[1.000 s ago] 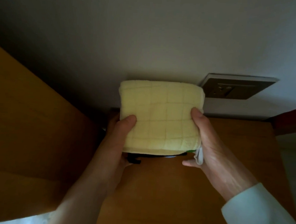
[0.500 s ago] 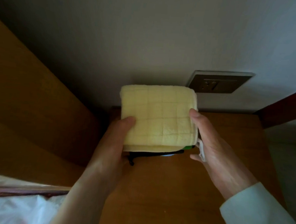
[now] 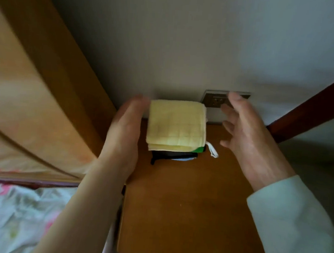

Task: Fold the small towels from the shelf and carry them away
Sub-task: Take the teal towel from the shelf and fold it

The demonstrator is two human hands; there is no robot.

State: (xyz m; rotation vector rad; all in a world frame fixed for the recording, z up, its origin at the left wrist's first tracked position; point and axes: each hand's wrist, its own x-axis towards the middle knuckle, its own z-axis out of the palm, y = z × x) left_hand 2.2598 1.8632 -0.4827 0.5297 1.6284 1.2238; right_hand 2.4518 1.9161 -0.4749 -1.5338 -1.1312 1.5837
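Observation:
A folded pale yellow towel [image 3: 177, 125] lies on top of a small stack of folded cloths, with a green edge [image 3: 199, 149] and a black one [image 3: 172, 155] showing below it. The stack rests at the back of a wooden cabinet top [image 3: 186, 206], against the wall. My left hand [image 3: 125, 135] is open just left of the stack, palm facing it, close to the towel's edge. Right of the stack hovers my right hand [image 3: 246, 136], fingers spread and apart from the cloths. A white loop or tag [image 3: 213, 150] sticks out at the stack's right side.
A wall socket plate [image 3: 215, 101] sits just behind the stack on the grey wall. A tall wooden headboard panel [image 3: 35, 97] runs along the left, with flowered bedding [image 3: 17, 214] below it. A dark red wooden rail [image 3: 309, 108] crosses at the right.
Both hands have let go of the stack, which now rests on the cabinet top against the wall. The hands have drawn apart to either side, and the view has tilted down.

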